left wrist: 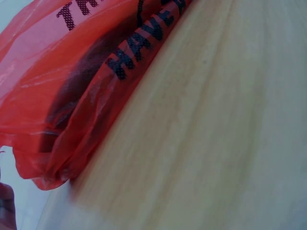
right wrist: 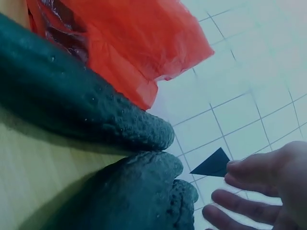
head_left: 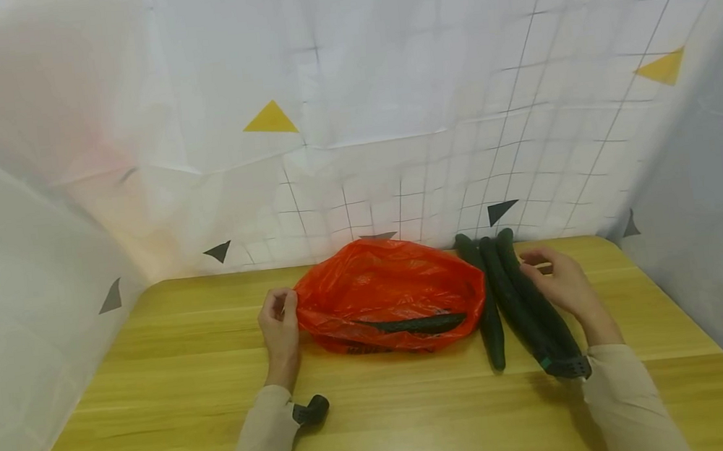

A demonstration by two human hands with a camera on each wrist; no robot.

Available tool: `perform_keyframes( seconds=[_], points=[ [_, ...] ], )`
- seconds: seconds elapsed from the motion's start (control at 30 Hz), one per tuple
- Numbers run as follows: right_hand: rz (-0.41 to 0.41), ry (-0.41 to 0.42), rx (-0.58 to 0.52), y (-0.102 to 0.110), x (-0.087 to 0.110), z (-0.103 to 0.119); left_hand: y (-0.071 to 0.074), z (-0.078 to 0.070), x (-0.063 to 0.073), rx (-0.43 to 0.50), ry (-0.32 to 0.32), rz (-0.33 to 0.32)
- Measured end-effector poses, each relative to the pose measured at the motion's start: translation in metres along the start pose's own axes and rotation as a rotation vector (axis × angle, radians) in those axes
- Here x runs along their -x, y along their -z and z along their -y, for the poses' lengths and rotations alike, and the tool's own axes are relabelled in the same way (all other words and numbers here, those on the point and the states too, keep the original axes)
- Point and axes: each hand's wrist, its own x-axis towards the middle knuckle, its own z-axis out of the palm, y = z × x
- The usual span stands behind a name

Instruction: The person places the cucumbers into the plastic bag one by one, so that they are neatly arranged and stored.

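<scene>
Presently with the right hand (head_left: 563, 286) just right of the rightmost cucumber's (head_left: 545, 313) far half, fingers loosely bent, holding nothing. Lying slanted, far left to near right, outside the red bag (head_left: 369, 279), beyond two other cucumbers (head_left: 493, 336); well apart from the left hand (head_left: 280, 328), pinching the bag's left rim. Overlapping fingertips in head view; apart from them in right wrist view. Inside the bag, plainly seen only in head view: one more cucumber (head_left: 426, 324), lying left to right.
</scene>
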Motion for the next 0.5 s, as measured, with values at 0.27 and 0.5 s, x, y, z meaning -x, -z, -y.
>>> perform_keyframes(
  seconds=[0.27, 0.5],
  points=[
    [0.109, -0.107, -0.006, -0.0018, 0.0028, -0.0055, 0.0, 0.0006, -0.0006, -0.004, 0.007, 0.0],
    [0.157, -0.143, 0.01, -0.004, 0.003, -0.0038, 0.0004, -0.0008, -0.0005, 0.01, 0.003, 0.005]
  ],
)
